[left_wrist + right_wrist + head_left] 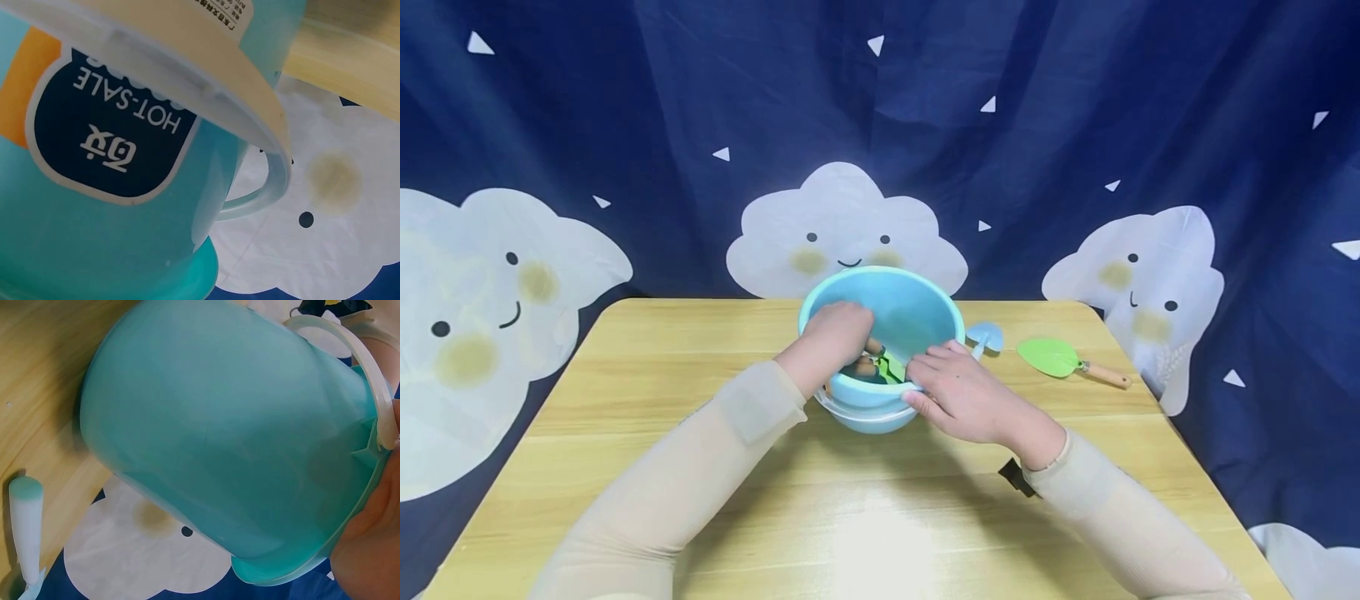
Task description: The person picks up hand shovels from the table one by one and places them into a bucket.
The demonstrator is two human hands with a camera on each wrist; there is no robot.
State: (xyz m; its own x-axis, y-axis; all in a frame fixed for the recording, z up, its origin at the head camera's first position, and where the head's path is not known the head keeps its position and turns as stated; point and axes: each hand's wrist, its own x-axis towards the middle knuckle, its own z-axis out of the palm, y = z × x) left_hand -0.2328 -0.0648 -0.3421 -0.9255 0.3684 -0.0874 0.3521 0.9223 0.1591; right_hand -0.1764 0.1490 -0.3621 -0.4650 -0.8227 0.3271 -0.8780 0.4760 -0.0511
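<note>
A light blue bucket (pixel 883 408) with a white carrying handle (pixel 369 362) stands near the table's far edge, its mouth tipped toward me in the head view. My left hand (pixel 838 329) reaches inside over the left rim, fingers curled at a wooden handle (pixel 873 346). Beside it lie a second wooden handle (pixel 864 366) and a green tool part (pixel 891 369); which handle belongs to it I cannot tell. With the thumb outside and fingers over the edge, my right hand (pixel 966 396) grips the bucket's right rim. The left wrist view shows only the bucket's labelled side (pixel 112 137).
Right of the bucket lies a small blue shovel (pixel 987 336), partly behind the right hand. Farther right is a green leaf-shaped trowel (pixel 1049 357) with a wooden handle. A black object (pixel 1017 477) shows beside the right sleeve. A dark blue curtain (pixel 685 83) hangs behind the table.
</note>
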